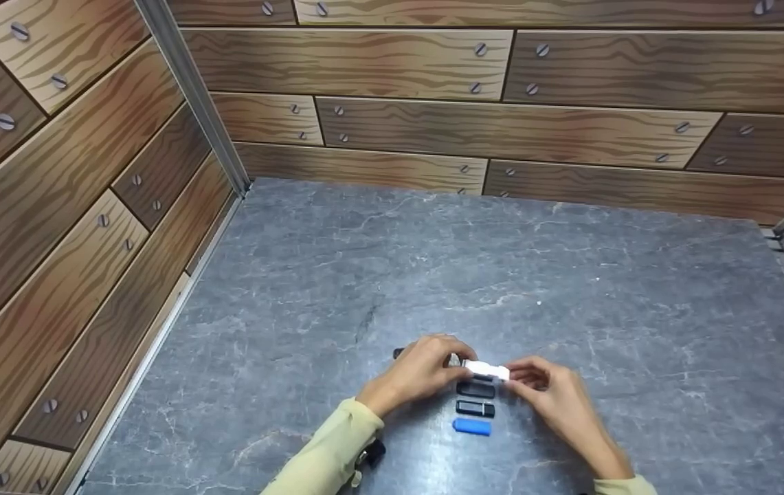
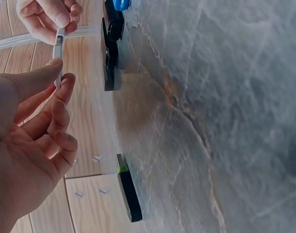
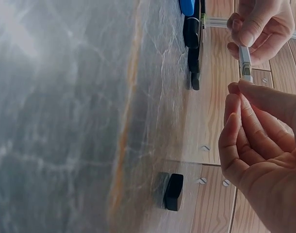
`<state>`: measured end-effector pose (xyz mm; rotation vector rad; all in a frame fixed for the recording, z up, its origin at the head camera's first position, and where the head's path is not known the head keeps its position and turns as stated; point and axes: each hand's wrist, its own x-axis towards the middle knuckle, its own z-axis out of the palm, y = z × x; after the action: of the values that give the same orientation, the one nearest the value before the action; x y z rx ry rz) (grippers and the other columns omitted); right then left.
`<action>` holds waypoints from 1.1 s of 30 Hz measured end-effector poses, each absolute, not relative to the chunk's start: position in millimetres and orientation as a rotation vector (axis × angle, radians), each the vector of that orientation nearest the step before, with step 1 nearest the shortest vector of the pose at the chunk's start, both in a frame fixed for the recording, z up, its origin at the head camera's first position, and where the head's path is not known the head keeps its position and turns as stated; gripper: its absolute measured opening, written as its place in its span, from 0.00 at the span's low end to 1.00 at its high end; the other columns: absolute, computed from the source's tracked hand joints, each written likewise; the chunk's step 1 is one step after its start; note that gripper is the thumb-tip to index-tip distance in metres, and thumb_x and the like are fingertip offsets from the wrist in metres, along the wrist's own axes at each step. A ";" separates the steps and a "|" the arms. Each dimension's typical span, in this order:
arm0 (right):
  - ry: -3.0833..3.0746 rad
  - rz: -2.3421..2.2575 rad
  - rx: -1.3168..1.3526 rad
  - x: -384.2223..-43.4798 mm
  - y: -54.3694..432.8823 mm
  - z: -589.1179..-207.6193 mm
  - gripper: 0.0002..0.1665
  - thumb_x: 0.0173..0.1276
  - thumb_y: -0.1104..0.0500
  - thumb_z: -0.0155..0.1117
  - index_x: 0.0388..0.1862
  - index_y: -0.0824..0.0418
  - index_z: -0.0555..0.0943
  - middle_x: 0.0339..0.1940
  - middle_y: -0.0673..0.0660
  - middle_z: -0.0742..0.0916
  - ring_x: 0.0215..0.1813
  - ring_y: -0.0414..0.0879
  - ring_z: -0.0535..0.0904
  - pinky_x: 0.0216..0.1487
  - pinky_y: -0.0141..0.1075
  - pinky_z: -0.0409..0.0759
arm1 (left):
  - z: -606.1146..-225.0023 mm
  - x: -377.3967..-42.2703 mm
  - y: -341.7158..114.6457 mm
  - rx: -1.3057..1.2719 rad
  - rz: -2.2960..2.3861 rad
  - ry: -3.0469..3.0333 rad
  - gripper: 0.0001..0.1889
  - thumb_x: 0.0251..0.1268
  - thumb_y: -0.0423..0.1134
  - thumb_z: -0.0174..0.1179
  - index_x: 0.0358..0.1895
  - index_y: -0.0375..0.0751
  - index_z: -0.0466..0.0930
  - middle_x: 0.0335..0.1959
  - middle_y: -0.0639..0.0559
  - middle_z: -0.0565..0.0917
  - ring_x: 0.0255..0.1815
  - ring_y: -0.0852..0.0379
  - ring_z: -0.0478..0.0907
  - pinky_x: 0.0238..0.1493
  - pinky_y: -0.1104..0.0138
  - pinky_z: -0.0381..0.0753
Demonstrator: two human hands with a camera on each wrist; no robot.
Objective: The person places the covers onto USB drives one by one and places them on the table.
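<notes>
White stick [image 1: 485, 370] pinched by left hand [image 1: 422, 369] and right hand [image 1: 556, 393], held above tabletop [image 1: 501, 275], far from back edge, two black sticks [image 1: 475, 390], one blue stick [image 1: 472, 427], two dark objects [image 1: 398, 353] partly hidden

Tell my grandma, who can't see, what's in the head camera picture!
A person's left hand and right hand pinch opposite ends of a slim white stick over a grey marbled tabletop. Nearer the viewer, small black oblong sticks and one small bright-blue oblong stick lie in a column. Brown wood-plank-patterned walls stand behind.
</notes>
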<state>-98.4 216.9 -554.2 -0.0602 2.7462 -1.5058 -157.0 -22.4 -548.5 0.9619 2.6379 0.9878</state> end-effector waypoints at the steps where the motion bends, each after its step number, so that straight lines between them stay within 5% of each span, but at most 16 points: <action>1: 2.740 -1.509 -0.058 -98.6 216.6 -554.7 0.13 0.60 0.68 0.79 0.44 0.62 0.89 0.38 0.58 0.94 0.36 0.36 0.88 0.43 0.27 0.87 | -548.7 -156.7 -22.2 0.960 0.992 2.633 0.13 0.71 0.43 0.69 0.56 0.52 0.89 0.51 0.58 0.92 0.42 0.67 0.81 0.42 0.79 0.76; 9: 2.694 -1.554 -0.114 -100.2 214.3 -556.6 0.12 0.63 0.67 0.77 0.46 0.65 0.88 0.39 0.61 0.93 0.38 0.34 0.87 0.45 0.28 0.87 | -550.2 -155.8 -19.3 1.005 1.014 2.629 0.12 0.70 0.42 0.70 0.54 0.50 0.90 0.48 0.57 0.92 0.41 0.65 0.82 0.42 0.80 0.76; 18: 2.650 -1.588 -0.100 -100.1 214.9 -556.2 0.13 0.63 0.66 0.78 0.47 0.66 0.88 0.41 0.62 0.93 0.39 0.36 0.88 0.46 0.27 0.87 | -550.3 -153.8 -17.2 0.994 1.070 2.559 0.12 0.70 0.39 0.70 0.54 0.47 0.90 0.42 0.55 0.92 0.32 0.73 0.72 0.36 0.80 0.74; 27: 2.626 -1.659 -0.047 -99.2 213.8 -559.6 0.12 0.60 0.70 0.78 0.43 0.70 0.89 0.38 0.64 0.93 0.36 0.33 0.86 0.42 0.26 0.87 | -557.5 -147.3 -12.8 1.182 0.904 2.672 0.13 0.76 0.40 0.63 0.58 0.44 0.87 0.54 0.53 0.91 0.54 0.60 0.85 0.60 0.74 0.81; 33: 2.596 -1.710 0.006 -100.4 212.3 -560.5 0.12 0.59 0.72 0.78 0.43 0.71 0.89 0.37 0.66 0.93 0.34 0.32 0.86 0.41 0.25 0.86 | -559.2 -145.8 -12.2 1.294 0.863 2.733 0.13 0.77 0.41 0.62 0.57 0.42 0.86 0.54 0.52 0.91 0.53 0.58 0.84 0.60 0.74 0.81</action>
<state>-100.4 212.3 -560.5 0.0059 2.5959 -1.7098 -145.8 -12.2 -559.2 1.2937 2.7333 0.8629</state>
